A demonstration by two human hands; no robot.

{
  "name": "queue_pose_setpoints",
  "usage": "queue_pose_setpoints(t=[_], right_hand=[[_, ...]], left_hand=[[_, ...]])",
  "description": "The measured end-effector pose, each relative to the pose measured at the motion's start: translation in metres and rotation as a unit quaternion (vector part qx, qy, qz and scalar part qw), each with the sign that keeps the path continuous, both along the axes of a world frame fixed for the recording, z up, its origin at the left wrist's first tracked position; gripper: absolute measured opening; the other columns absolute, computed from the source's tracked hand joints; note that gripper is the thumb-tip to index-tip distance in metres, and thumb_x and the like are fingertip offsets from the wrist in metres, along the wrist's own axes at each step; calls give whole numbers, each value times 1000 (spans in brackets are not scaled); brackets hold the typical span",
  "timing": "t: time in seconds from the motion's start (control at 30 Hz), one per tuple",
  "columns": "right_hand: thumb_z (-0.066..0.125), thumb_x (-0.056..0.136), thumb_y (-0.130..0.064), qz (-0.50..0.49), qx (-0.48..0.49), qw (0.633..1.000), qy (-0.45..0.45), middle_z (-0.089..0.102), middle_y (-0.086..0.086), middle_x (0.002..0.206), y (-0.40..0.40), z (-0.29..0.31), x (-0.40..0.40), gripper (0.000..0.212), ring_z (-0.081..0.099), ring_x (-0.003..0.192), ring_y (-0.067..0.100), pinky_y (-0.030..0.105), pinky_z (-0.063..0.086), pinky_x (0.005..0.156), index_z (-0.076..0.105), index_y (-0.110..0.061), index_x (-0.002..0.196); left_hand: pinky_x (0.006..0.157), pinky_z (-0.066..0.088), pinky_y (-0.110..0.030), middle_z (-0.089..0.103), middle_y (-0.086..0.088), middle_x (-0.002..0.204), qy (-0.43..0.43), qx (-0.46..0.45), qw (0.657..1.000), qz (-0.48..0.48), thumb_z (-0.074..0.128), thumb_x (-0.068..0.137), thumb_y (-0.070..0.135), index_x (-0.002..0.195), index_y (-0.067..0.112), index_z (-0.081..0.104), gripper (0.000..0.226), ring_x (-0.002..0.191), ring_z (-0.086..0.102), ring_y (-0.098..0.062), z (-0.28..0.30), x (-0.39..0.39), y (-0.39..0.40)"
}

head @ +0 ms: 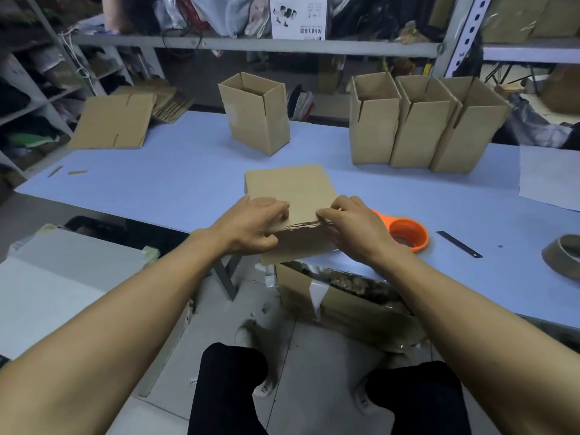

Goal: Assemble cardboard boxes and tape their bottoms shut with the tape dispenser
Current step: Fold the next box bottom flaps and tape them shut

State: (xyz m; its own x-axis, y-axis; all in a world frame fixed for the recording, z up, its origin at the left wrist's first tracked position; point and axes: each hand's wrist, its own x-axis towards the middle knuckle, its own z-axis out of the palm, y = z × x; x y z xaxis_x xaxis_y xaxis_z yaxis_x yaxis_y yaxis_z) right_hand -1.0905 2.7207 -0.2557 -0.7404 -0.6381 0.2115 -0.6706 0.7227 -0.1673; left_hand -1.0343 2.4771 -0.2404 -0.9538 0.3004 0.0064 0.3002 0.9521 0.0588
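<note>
A brown cardboard box [290,186] lies on its side at the table's near edge, its end flaps facing me. My left hand [251,226] grips the left flap and my right hand [351,227] grips the right flap, both pressing the flaps together along the box's near edge. An orange tape dispenser [405,233] lies on the table just right of my right hand, partly hidden by it.
One upright open box [255,116] stands mid-table; three more [420,124] stand in a row at the right. Flat cardboard blanks [113,122] lie at the far left. A black strip [458,244] and a tape roll [565,255] lie at right. A carton [339,296] sits under the table edge.
</note>
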Motion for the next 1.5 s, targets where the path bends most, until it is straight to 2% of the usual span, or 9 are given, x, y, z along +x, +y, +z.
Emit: queue_pose_setpoints(t=[0.23,0.33,0.47,0.57,0.77,0.93,1.13,1.27,1.5], right_hand=[[54,95,-27,-29,-30,999,28,57,5,94,-7,-6,5,21,50,91,31,37,44,67,73,-21,104],[60,93,-38,-31,-37,999,20,56,4,93,-5,-9,6,22,50,92,29,37,43,70,74,-22,100],[74,83,-47,-88,-179,970,-141,51,7,129,-9,-11,-2,51,44,122,27,39,38,103,64,-28,129],[83,74,-47,-118,-207,951,-196,50,10,142,-13,-10,-9,76,41,135,24,33,30,110,55,-23,140],[82,77,-41,-91,-179,971,-131,60,9,126,-11,-5,-12,45,47,125,26,31,28,101,73,-20,117],[77,81,-17,7,-140,990,2,69,5,113,-21,-14,-11,16,56,108,35,43,50,86,79,-20,98],[69,85,-9,25,-148,988,31,73,4,88,-26,-23,-10,11,61,83,32,40,53,64,79,-14,87],[67,87,-14,38,-126,991,3,71,7,88,-13,-15,-18,11,63,86,32,36,49,70,77,-9,86],[64,88,-13,43,-118,992,-14,68,9,89,-5,-15,-18,12,62,84,34,33,45,70,73,-6,84]], left_hand=[[105,25,-60,49,12,146,43,154,981,110,60,92,34,112,27,55,22,143,30,-18,-23,6,28],[106,34,-59,47,12,148,41,209,971,107,59,86,37,113,30,55,29,145,27,-22,-29,5,26],[109,37,-42,57,8,138,73,262,955,119,68,81,51,122,28,62,47,140,37,-24,-31,-2,28],[113,33,-40,59,3,136,83,267,952,121,73,81,48,120,24,68,46,138,40,-24,-32,-4,27],[109,36,-36,60,11,136,101,287,937,171,74,85,37,119,28,71,35,139,38,-16,-32,-3,38],[107,36,-53,63,17,128,124,295,929,188,70,89,36,116,30,73,28,140,39,-17,-35,-1,45],[112,24,-49,69,19,116,162,317,909,215,72,87,35,104,33,77,18,136,44,-11,-40,-3,54],[118,10,-50,68,16,120,152,298,924,185,71,88,32,108,30,76,20,137,44,-14,-40,-3,48],[102,34,-52,66,13,124,179,174,962,110,63,93,36,112,32,74,22,129,54,-23,-38,3,39]])
